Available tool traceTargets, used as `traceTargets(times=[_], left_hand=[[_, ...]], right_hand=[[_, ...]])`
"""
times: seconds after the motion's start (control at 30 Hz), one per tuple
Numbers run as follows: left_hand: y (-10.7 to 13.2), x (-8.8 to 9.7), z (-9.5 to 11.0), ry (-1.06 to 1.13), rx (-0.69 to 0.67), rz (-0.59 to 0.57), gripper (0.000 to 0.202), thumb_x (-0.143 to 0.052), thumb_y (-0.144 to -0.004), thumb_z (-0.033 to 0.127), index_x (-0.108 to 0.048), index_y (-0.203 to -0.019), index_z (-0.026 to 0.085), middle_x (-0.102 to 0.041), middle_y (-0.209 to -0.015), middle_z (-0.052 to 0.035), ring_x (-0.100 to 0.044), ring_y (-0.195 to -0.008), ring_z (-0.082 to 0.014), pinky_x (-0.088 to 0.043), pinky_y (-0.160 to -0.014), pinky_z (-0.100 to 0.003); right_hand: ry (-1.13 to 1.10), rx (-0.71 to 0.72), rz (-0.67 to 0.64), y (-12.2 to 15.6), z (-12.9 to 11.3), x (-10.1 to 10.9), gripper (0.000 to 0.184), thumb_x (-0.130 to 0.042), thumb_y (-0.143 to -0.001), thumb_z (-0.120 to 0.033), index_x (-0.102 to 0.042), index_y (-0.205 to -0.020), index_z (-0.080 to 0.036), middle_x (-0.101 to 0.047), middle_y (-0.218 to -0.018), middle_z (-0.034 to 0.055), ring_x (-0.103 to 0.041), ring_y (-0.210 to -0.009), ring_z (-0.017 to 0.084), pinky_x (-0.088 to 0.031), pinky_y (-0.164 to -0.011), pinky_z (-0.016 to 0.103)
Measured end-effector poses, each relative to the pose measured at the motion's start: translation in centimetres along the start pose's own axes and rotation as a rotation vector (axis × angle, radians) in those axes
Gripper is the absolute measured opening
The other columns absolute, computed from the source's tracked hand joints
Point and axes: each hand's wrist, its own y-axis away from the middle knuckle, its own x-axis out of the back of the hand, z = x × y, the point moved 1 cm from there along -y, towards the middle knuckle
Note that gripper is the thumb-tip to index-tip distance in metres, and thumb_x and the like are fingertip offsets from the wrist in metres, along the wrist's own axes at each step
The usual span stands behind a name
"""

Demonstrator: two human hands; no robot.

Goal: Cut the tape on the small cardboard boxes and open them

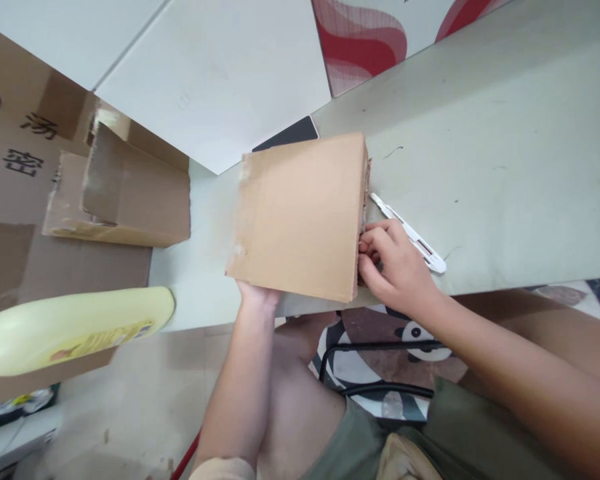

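A brown cardboard box (300, 217) is tilted above the front of the table, its flat face toward me. Its right edge is rough and torn, and the left edge looks frayed. My left hand (259, 294) holds the box from below at its lower left; the fingers are hidden behind it. At the torn right edge, my right hand (396, 268) has its fingers bent and pinched against the cardboard. Just beyond that hand lies a white utility knife (411, 235), flat on the table.
A smaller open cardboard box (153, 203) stands at the left, near a large printed carton (10, 193). A pale yellow bottle (95, 327) juts in at the lower left. White panels (220, 73) and a dark flat object (293, 135) are behind on the table (520, 180).
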Motion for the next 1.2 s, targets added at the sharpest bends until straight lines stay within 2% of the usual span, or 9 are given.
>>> traceTargets(times=[0.17,0.4,0.67,0.97,1.2], left_hand=[[-0.02,-0.11,0.01,0.011,0.01,0.018,0.033,-0.049,-0.087,0.043,-0.069,-0.081,0.019,-0.072,-0.077,-0.0052,-0.069,-0.083,-0.0242,-0.055,-0.078,-0.038],[0.06,-0.11,0.08,0.024,0.042,0.014,0.033,-0.049,-0.087,0.042,-0.071,-0.082,0.018,-0.074,-0.082,-0.0046,-0.069,-0.075,-0.0231,-0.056,-0.072,-0.038],[-0.08,-0.09,0.02,0.008,0.051,0.035,0.029,-0.055,-0.081,0.045,-0.069,-0.078,0.02,-0.072,-0.078,-0.0057,-0.07,-0.095,-0.0293,-0.055,-0.084,-0.044],[-0.17,0.1,0.05,-0.022,0.051,-0.036,0.036,-0.058,-0.079,0.048,-0.072,-0.096,0.019,-0.075,-0.097,-0.0089,-0.07,-0.101,-0.0309,-0.057,-0.084,-0.045],[-0.07,0.67,-0.13,-0.044,0.018,-0.064,0.042,-0.06,-0.075,0.056,-0.072,-0.094,0.021,-0.074,-0.103,-0.0092,-0.069,-0.101,-0.0302,-0.057,-0.086,-0.044]], right_hand=[[0.003,0.006,0.006,0.0,-0.02,0.0,0.008,-0.052,-0.085,-0.016,-0.051,-0.089,-0.022,-0.053,-0.098,0.0074,-0.058,-0.072,0.017,-0.05,-0.064,0.034],[0.013,-0.007,-0.004,0.0,0.04,-0.04,0.007,-0.052,-0.086,-0.016,-0.051,-0.089,-0.022,-0.053,-0.1,0.008,-0.059,-0.075,0.019,-0.05,-0.065,0.035],[-0.028,-0.017,-0.009,0.0,0.04,-0.09,0.007,-0.052,-0.086,-0.016,-0.052,-0.089,-0.022,-0.053,-0.102,0.0088,-0.06,-0.074,0.019,-0.051,-0.066,0.036],[-0.034,-0.022,-0.004,0.01,0.0,-0.2,0.006,-0.052,-0.087,-0.016,-0.054,-0.09,-0.021,-0.054,-0.103,0.0091,-0.061,-0.073,0.018,-0.051,-0.067,0.036],[-0.062,-0.006,0.015,0.03,-0.03,-0.17,0.009,-0.053,-0.086,-0.015,-0.056,-0.093,-0.021,-0.055,-0.102,0.0078,-0.06,-0.071,0.016,-0.051,-0.068,0.035]])
